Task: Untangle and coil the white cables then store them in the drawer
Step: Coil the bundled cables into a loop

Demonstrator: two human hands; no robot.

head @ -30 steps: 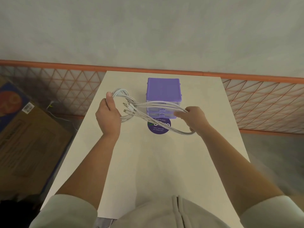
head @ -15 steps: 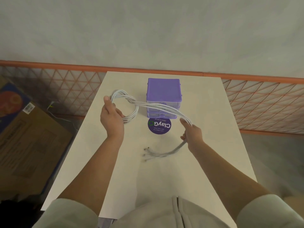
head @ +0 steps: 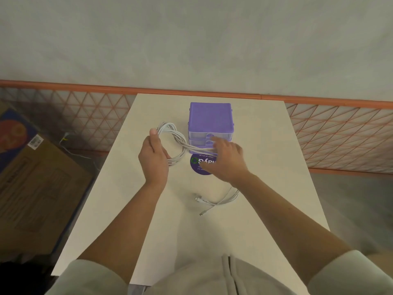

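A loop of the white cables [head: 173, 143] is gripped by the left hand [head: 153, 160] at 9 o'clock of the purple drawer unit [head: 211, 119]. The strands are pinched by the right hand [head: 226, 159]; loose ends lie on the counter [head: 265, 145].

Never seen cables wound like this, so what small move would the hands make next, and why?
Probably the right hand carries the strands over to the loop that the left hand holds, adding a turn: loose ends lie uncoiled on the table.
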